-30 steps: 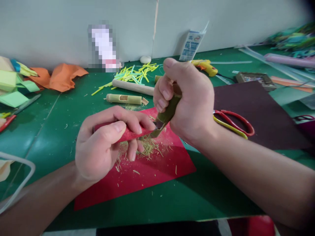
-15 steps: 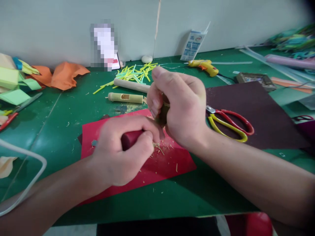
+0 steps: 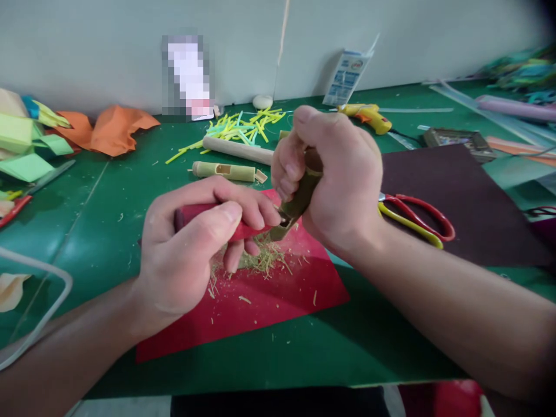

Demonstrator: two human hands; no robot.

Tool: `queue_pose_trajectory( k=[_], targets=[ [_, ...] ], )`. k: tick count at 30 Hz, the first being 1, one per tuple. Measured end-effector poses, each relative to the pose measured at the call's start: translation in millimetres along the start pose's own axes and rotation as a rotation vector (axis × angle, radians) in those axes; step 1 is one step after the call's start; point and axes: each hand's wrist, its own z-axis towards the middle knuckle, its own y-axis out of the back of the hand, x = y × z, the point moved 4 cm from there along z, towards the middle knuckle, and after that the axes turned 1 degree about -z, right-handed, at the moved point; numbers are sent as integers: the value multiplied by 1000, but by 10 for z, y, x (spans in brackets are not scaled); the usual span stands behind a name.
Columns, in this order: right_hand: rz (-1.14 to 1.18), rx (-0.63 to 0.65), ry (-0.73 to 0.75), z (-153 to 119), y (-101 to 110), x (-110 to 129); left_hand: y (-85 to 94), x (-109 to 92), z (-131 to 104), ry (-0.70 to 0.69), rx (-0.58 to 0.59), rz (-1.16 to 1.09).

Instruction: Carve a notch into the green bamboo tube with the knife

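Observation:
My left hand (image 3: 186,249) is closed around a red-handled carving knife (image 3: 243,230), its thumb lying along the handle. Only a little of the knife's tip shows, at the notch of a green bamboo tube (image 3: 299,200). My right hand (image 3: 341,174) is wrapped round that tube, which slants down to the left. Below both hands, shavings (image 3: 267,260) lie heaped on a red sheet (image 3: 278,307). Behind them rests another bamboo piece (image 3: 232,172) with a rectangular opening cut in it.
Beyond lie a wooden rod (image 3: 238,150), yellow and teal sticks (image 3: 243,124) and a yellow glue gun (image 3: 369,116). Red-and-yellow-handled scissors (image 3: 419,217) rest on a dark sheet (image 3: 469,202) at right. Orange paper (image 3: 117,130) is at left. A white cable (image 3: 61,278) crosses near my left forearm.
My left hand has drawn back left with the knife, uncovering the shavings and the notched tube end. The right hand, holding the tube, sits slightly farther right in the picture.

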Motion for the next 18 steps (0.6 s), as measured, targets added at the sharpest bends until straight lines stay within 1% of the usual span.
queue_pose_trajectory(
  k=[5,8,11,13,16,17,18],
  targets=[
    [10,-14,43,-37,-25,19,-21,8,-35,58,-24,-24],
    [15,-31,54,-41,-20,20,-38,-3,-49,50,-31,-13],
    [10,-59,39,-38,-3,13,-69,1,-63,9,8,67],
    [-3,-37,37,-44,-14,12,-95,29,-81,-19,61,162],
    [-37,24,36,-51,-44,13,-123,63,-107,-113,118,272],
    [-27,-5,58,-47,-30,20,-132,67,-110,-147,134,295],
    [-22,1,43,-37,-28,11,-139,70,-109,-171,150,312]
  ],
)
